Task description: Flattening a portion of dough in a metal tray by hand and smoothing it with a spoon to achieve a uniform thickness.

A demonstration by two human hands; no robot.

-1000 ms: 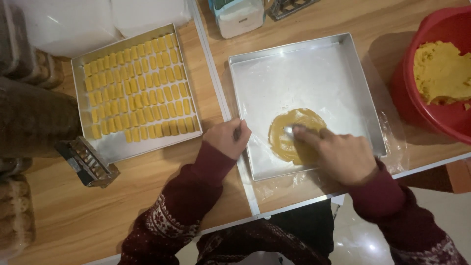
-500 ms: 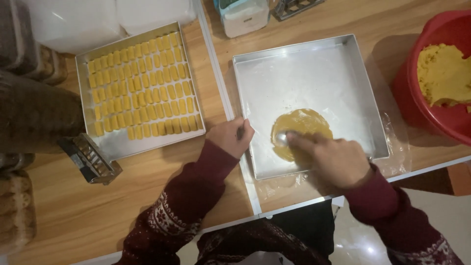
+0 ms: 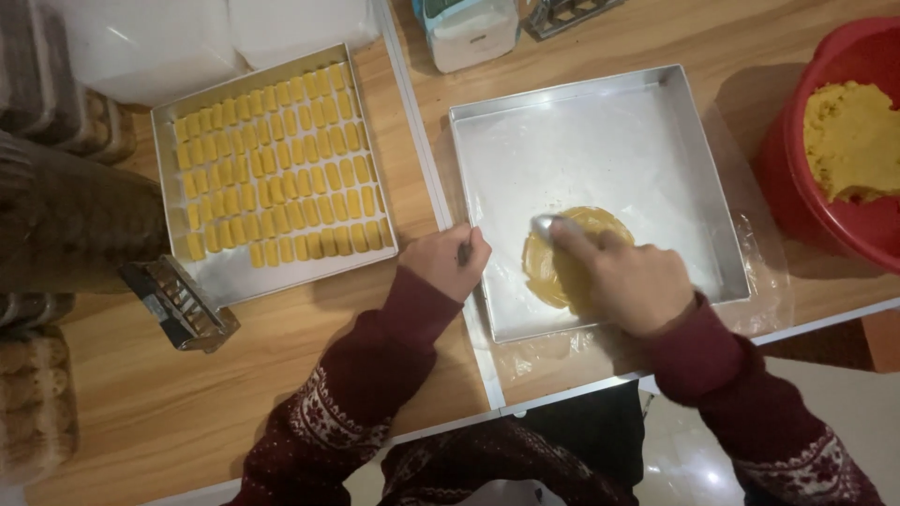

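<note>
A square metal pan (image 3: 675, 122) lined with clear plastic sits before me. A flat round of yellow-brown dough (image 3: 553, 272) lies in its near part. My right hand (image 3: 628, 276) holds a spoon (image 3: 544, 225) and presses its bowl onto the dough's upper left edge. My left hand (image 3: 448, 260) grips the pan's near left rim, with a thin dark stick poking out between its fingers.
A second metal tray (image 3: 281, 267) at the left holds rows of several small yellow dough pieces. A red bowl (image 3: 797, 187) of yellow dough stands at the right. A metal cutter (image 3: 178, 305) lies near the left tray. A white container (image 3: 469, 33) stands at the back.
My right hand has swept the spoon leftward across the dough, from its middle to its upper left edge. The left hand stays on the pan's rim.
</note>
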